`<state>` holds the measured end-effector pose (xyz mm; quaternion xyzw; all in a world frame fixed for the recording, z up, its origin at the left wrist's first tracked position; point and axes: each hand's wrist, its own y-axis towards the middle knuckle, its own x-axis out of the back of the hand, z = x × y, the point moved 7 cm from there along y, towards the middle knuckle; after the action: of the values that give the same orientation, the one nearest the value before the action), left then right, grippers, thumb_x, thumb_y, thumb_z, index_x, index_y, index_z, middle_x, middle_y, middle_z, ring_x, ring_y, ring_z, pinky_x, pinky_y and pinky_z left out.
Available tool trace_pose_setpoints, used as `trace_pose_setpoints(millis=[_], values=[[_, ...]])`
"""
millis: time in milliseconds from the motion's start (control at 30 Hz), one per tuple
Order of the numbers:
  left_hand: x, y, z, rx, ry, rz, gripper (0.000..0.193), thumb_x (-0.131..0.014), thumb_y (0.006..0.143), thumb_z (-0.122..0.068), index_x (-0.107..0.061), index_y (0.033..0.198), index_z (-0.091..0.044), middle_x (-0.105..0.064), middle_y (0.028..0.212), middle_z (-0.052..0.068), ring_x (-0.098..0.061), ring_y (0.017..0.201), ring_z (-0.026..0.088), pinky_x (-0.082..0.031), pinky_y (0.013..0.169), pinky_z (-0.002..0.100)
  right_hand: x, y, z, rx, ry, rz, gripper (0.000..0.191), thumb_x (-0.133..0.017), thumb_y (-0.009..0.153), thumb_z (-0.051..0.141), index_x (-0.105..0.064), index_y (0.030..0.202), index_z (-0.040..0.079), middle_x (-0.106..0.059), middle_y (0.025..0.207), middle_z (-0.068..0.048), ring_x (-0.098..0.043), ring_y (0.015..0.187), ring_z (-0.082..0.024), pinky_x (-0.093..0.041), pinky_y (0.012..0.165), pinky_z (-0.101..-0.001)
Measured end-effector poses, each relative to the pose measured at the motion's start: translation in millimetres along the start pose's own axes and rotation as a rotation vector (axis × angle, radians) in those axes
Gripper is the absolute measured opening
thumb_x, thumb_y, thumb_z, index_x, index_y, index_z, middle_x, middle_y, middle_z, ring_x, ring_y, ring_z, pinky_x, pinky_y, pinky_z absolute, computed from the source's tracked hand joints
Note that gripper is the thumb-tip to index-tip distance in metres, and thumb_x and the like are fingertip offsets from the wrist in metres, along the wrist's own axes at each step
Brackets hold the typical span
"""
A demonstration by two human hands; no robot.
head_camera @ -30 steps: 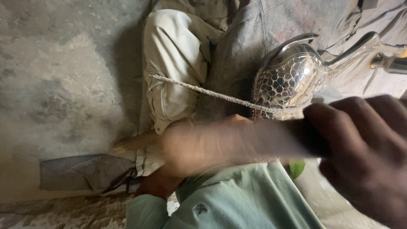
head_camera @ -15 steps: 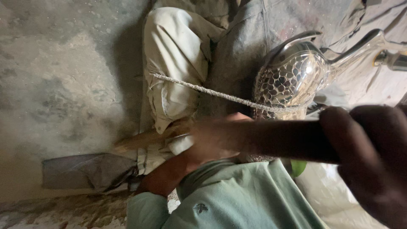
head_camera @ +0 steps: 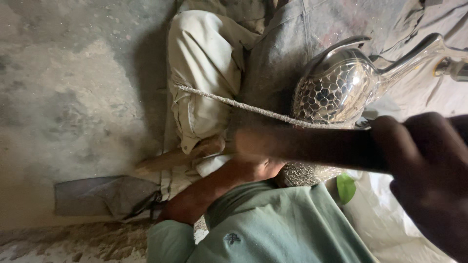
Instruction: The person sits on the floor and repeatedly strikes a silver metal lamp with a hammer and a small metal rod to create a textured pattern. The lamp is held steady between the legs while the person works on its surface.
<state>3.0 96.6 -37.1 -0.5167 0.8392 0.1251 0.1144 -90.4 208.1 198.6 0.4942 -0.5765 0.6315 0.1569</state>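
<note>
Right hand [head_camera: 429,180] fingers closed on blurred dark tool below silver vessel [head_camera: 336,92]; left hand [head_camera: 253,168] under it, grip unclear; patterning seemingly partway, upper body plain

Metal vessels [head_camera: 336,92]: one
Cords [head_camera: 234,103]: one
Wooden tools [head_camera: 180,155]: one
Hands: two, right hand [head_camera: 429,175], left hand [head_camera: 253,168]
Green leaves [head_camera: 346,187]: one

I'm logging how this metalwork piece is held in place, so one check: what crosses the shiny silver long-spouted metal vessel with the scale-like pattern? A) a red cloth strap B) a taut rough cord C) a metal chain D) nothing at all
B: a taut rough cord runs from the cream trouser leg across to the patterned belly of the silver long-spouted vessel, with no strap or chain in view.
</note>
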Motion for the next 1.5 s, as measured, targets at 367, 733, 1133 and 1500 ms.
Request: trace_pose_setpoints(millis=[367,733,1133,1500], values=[[13.7,-2.7,-4.5,-0.052,0.151,-0.010,0.034,-0.075,0.101,-0.015,-0.058,0.129,-0.006,-0.066,0.090,0.002,-0.054,0.064,0.007,-0.044,0.054,0.027,25.9,23.3,-2.0,-0.047,0.401,-0.083,0.043,-0.073,0.070,0.000,-0.070,0.111,0.007,-0.070,0.081,-0.009,-0.070,0.068,-0.021,-0.055,0.065,-0.0342],[39.7,1.3,-33.4,0.046,0.101,-0.319,0.042,-0.071,0.099,-0.006,-0.045,0.131,0.001,-0.068,0.101,0.008,-0.073,0.087,0.009,-0.063,0.065,0.025,-8.2,-33.1,-30.4,-0.114,0.247,-0.372,0.047,-0.075,0.073,-0.011,-0.065,0.117,0.002,-0.065,0.088,-0.020,-0.065,0.080,-0.033,-0.055,0.070,-0.0424],[51.9,-7.9,-40.9,0.193,0.006,-0.458,0.030,-0.067,0.099,-0.001,-0.048,0.122,0.002,-0.068,0.100,0.012,-0.071,0.088,0.015,-0.067,0.077,0.032,-298.3,-151.1,-109.3,-0.729,1.507,-1.072,0.041,-0.078,0.094,-0.006,-0.052,0.126,-0.006,-0.067,0.113,-0.012,-0.066,0.100,-0.018,-0.057,0.095,-0.0317],[8.9,-0.9,-66.5,0.155,0.109,-0.312,0.030,-0.063,0.098,0.001,-0.046,0.122,0.000,-0.067,0.103,0.013,-0.070,0.087,0.017,-0.066,0.075,0.033,-375.6,-131.0,-36.3,-1.171,1.418,-1.071,0.034,-0.078,0.089,0.027,-0.065,0.104,-0.001,-0.069,0.091,-0.010,-0.063,0.081,-0.020,-0.052,0.076,-0.0357]])
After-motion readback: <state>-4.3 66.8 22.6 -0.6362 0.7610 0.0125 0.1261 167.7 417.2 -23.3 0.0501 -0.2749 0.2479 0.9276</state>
